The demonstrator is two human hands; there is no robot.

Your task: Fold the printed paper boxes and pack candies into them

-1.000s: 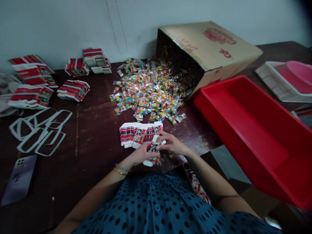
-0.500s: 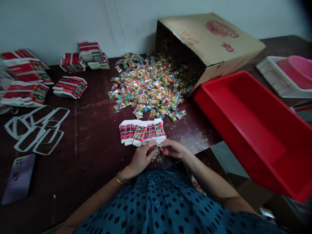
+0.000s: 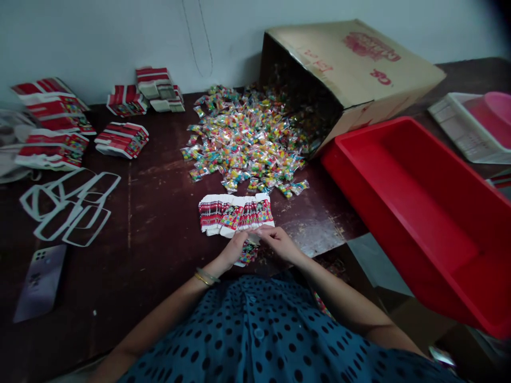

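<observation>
Between carton row (image 3: 235, 211) and table edge (image 3: 334, 246), carton (image 3: 249, 253) in left fingers (image 3: 241, 236) and right fingers (image 3: 270, 234)

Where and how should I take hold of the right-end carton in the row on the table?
Probably by the right edge of the end carton, coming from the right: that edge looks free, its printed face shows, and its left side adjoins the row of cartons.

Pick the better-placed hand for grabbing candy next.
Right, likely: the carton stack lies between the left hand and the candy pile, while the right hand sits mostly past the stack's right end.
</observation>
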